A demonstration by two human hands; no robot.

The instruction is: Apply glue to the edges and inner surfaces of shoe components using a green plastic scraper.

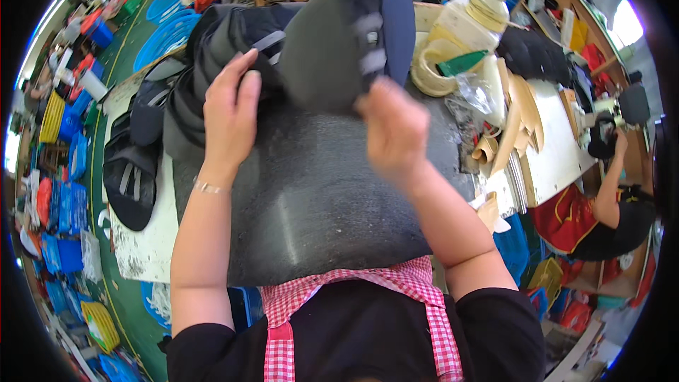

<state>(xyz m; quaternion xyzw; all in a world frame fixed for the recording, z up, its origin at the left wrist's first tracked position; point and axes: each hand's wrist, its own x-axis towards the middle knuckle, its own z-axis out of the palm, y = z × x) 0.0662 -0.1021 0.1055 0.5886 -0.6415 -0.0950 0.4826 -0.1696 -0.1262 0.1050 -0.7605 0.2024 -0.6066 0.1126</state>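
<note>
My right hand [397,127], blurred by motion, pinches the lower edge of a dark grey rounded fabric piece [322,46]. This piece has a navy side and light grey strips, and it is raised over the far part of a black work mat [318,184]. My left hand [232,106] is open, fingers stretched forward, beside a heap of similar dark pieces [212,35]; whether it touches them I cannot tell. More dark pieces with light strips [131,180] lie at the table's left edge.
Right of the mat stand a cloudy plastic bottle with a spout [467,25] and a tape roll [431,74]. Curled tan strips [520,117] lie beside them. A co-worker in red and black [587,223] sits at the right by a machine. Blue baskets [166,39] stand on the green floor.
</note>
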